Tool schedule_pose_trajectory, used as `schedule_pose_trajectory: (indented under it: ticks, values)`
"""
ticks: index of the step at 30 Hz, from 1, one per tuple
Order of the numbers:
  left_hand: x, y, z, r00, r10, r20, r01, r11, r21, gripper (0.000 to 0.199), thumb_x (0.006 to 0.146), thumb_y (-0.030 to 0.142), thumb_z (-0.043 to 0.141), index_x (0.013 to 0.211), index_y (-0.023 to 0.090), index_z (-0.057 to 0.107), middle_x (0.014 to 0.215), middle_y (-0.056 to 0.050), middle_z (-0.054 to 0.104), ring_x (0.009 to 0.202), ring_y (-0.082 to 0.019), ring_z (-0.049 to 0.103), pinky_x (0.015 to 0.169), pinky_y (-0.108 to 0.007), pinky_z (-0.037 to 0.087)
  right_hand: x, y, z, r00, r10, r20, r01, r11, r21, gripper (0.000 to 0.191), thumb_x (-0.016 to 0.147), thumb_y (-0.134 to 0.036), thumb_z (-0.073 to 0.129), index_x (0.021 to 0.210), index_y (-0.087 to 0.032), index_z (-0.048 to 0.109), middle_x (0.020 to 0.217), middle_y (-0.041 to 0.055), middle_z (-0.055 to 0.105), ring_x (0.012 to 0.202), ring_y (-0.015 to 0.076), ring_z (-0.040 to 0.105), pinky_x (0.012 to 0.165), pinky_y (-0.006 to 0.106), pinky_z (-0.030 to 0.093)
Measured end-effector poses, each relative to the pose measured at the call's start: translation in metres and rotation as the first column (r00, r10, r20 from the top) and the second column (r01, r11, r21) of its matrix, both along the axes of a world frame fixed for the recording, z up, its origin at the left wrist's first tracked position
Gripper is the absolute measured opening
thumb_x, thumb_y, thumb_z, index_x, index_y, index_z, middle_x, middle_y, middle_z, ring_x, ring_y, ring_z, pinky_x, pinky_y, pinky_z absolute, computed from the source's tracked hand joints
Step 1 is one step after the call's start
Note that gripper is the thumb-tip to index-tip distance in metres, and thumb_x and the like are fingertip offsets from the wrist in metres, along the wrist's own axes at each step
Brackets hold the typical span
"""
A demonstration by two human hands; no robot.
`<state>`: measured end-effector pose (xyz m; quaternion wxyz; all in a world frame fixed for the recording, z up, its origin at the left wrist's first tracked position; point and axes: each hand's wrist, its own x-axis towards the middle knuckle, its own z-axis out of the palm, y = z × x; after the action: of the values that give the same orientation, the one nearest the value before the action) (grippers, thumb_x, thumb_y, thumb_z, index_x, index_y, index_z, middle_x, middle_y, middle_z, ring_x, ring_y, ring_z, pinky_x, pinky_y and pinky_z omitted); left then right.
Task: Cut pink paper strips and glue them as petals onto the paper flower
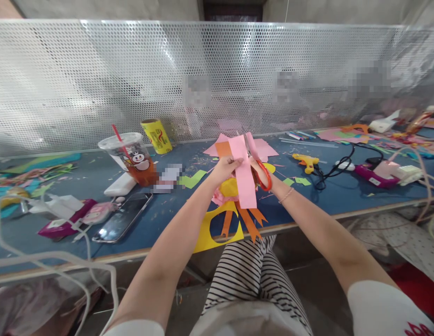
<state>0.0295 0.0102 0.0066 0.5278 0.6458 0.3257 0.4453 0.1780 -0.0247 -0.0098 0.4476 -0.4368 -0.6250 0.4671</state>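
Observation:
My left hand [228,169] is closed on a strip of pink paper [245,186], thumb on top. In my right hand [256,169] are scissors with orange-red handles [265,176], their blades pointing away from me along the strip's right edge. Whether the blades are apart I cannot tell. Under the strip lies a paper craft with a yellow middle [228,187], pink frills and orange ribbon tails [250,225]. A yellow sheet with a round hole [203,235] hangs slightly over the table's front edge. More pink paper [267,150] lies behind my hands.
A drink cup [141,163], a phone [122,218] and a yellow roll [157,135] stand or lie to the left. On the right are a yellow glue gun [306,162] with a black cord and a purple tissue pack [375,176]. A perforated metal screen [133,84] borders the back.

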Motion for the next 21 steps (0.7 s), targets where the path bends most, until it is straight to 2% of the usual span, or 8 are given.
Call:
schedule_pose_trajectory:
  ticks: [3, 6, 9, 14, 18, 21]
  values:
    - [0.0013, -0.0032, 0.0013, 1.0, 0.014, 0.002, -0.014, 1.0, 0.006, 0.024, 0.074, 0.034, 0.066, 0.07, 0.012, 0.058, 0.054, 0.001, 0.053, 0.044, -0.007, 0.048, 0.043, -0.018, 0.04, 0.0015, -0.0009, 0.0014, 0.998, 0.002, -0.066, -0.003, 1.0, -0.013, 0.054, 0.078, -0.072, 0.034, 0.069, -0.021, 0.049, 0.044, -0.0015, 0.047, 0.036, 0.012, 0.042, 0.035, 0.026, 0.039]
    - [0.0005, -0.0031, 0.0018, 1.0, 0.017, 0.001, -0.017, 1.0, 0.01, 0.023, 0.074, 0.033, 0.065, 0.068, 0.012, 0.058, 0.053, 0.002, 0.052, 0.043, -0.006, 0.046, 0.042, -0.018, 0.039, 0.0044, 0.0006, -0.0017, 0.998, -0.057, 0.0, 0.057, 0.998, 0.017, 0.055, 0.076, -0.074, 0.036, 0.061, -0.022, 0.045, 0.041, -0.0013, 0.045, 0.035, 0.0113, 0.041, 0.033, 0.025, 0.035]
    - [-0.0005, 0.0, -0.0002, 1.0, 0.003, 0.004, -0.004, 1.0, 0.002, 0.022, 0.074, 0.033, 0.065, 0.071, 0.012, 0.059, 0.055, 0.001, 0.054, 0.045, -0.006, 0.048, 0.045, -0.019, 0.041, 0.0047, 0.0029, -0.0043, 0.999, -0.048, 0.009, 0.047, 0.999, 0.017, 0.056, 0.074, -0.075, 0.036, 0.06, -0.022, 0.044, 0.04, -0.0017, 0.044, 0.034, 0.0109, 0.04, 0.032, 0.024, 0.033]
    - [0.0002, 0.0007, -0.0028, 0.998, -0.062, -0.029, 0.062, 0.998, -0.018, 0.025, 0.07, 0.035, 0.068, 0.071, 0.011, 0.061, 0.057, 0.0, 0.056, 0.048, -0.008, 0.052, 0.047, -0.02, 0.043, 0.0003, 0.0005, 0.002, 0.994, 0.007, -0.111, -0.022, 0.99, -0.137, 0.057, 0.075, -0.078, 0.026, 0.062, -0.024, 0.039, 0.04, -0.0029, 0.041, 0.034, 0.0106, 0.039, 0.033, 0.024, 0.036]
    - [0.001, -0.0055, 0.0003, 0.995, -0.1, 0.01, 0.101, 0.994, -0.052, 0.026, 0.066, 0.036, 0.072, 0.071, 0.012, 0.061, 0.06, -0.001, 0.06, 0.052, -0.01, 0.056, 0.051, -0.022, 0.046, 0.0005, 0.0001, 0.0038, 0.981, -0.077, -0.176, 0.055, 0.99, -0.127, 0.051, 0.074, -0.073, 0.041, 0.061, -0.023, 0.038, 0.039, -0.0039, 0.04, 0.031, 0.0096, 0.038, 0.03, 0.023, 0.031]
    - [-0.0021, -0.0042, 0.0043, 0.994, -0.088, 0.063, 0.094, 0.991, -0.097, 0.026, 0.064, 0.034, 0.073, 0.067, 0.012, 0.059, 0.055, 0.0, 0.057, 0.047, -0.009, 0.052, 0.046, -0.02, 0.043, 0.004, 0.0065, 0.0012, 0.97, -0.129, -0.207, 0.096, 0.982, -0.162, 0.051, 0.077, -0.069, 0.042, 0.06, -0.021, 0.041, 0.037, -0.005, 0.038, 0.029, 0.0079, 0.035, 0.028, 0.021, 0.027]
